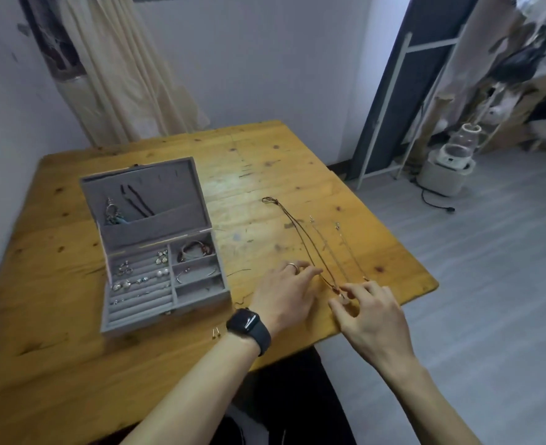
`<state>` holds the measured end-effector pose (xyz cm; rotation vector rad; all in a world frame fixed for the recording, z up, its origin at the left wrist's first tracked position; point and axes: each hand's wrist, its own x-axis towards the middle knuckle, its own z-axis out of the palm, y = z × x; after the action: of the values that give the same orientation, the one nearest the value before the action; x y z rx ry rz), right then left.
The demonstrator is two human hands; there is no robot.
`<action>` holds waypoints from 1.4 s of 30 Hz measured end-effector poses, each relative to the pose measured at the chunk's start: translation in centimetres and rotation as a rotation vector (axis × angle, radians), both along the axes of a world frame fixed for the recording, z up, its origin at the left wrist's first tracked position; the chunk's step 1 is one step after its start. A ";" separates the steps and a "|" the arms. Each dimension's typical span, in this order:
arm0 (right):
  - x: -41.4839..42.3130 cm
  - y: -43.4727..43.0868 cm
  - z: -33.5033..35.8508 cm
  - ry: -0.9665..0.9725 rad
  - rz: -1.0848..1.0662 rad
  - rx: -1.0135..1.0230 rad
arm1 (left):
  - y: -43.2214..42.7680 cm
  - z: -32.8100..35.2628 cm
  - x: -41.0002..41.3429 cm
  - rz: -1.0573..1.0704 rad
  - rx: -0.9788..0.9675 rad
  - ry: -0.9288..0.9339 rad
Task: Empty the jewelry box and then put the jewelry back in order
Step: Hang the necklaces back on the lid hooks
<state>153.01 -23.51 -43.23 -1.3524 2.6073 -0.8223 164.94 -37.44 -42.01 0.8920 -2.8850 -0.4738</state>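
The tabletop ends just beyond the person's hands, and the three necklaces lie close to that near-right edge, so a careless pull could drag one over the side. The jewelry box stands open to the left, well apart, with earrings, bracelets and lid pieces inside; by my judgement emptying is unfinished, and reaching across could sweep the laid-out pieces together. The brown cord necklace lies just beside two thin chains; lifting it by its low end could snag and tangle them. A small pair of studs by the left wrist could be knocked off unnoticed. As for the grip: the left hand lies flat with straight fingers, the fingertips resting on the cord near its lower end, holding nothing. The right hand has curled fingers, and thumb and forefinger appear to pinch the cord at its pendant.
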 end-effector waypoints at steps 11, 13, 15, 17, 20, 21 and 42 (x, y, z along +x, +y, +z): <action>-0.1 -1.0 -1.5 0.146 -0.033 0.039 | -0.1 -0.7 -2.6 -0.145 -0.296 -0.013; -0.3 -1.1 -1.8 0.179 -0.014 0.020 | -0.5 -0.9 -2.9 -0.225 -0.343 -0.019; -0.5 -1.2 -2.1 0.202 0.012 0.012 | -1.0 -1.3 -2.8 -0.256 -0.381 0.020; -0.9 -1.2 -2.0 0.197 0.034 0.008 | -1.4 -1.9 -2.7 -0.267 -0.413 0.050; -1.8 -1.2 -1.4 0.176 0.047 -0.035 | -1.5 -2.2 -2.6 -0.286 -0.439 0.094; -2.1 -1.2 -1.1 0.187 0.049 -0.052 | -1.3 -2.0 -2.7 -0.272 -0.436 0.119; 0.4 -12.7 11.4 0.330 0.135 -0.456 | -9.8 16.3 9.3 0.154 -0.475 0.225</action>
<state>153.38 -36.20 -31.84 -1.9017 2.6149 -1.3325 174.25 -47.24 -25.74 0.8966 -2.5298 0.1179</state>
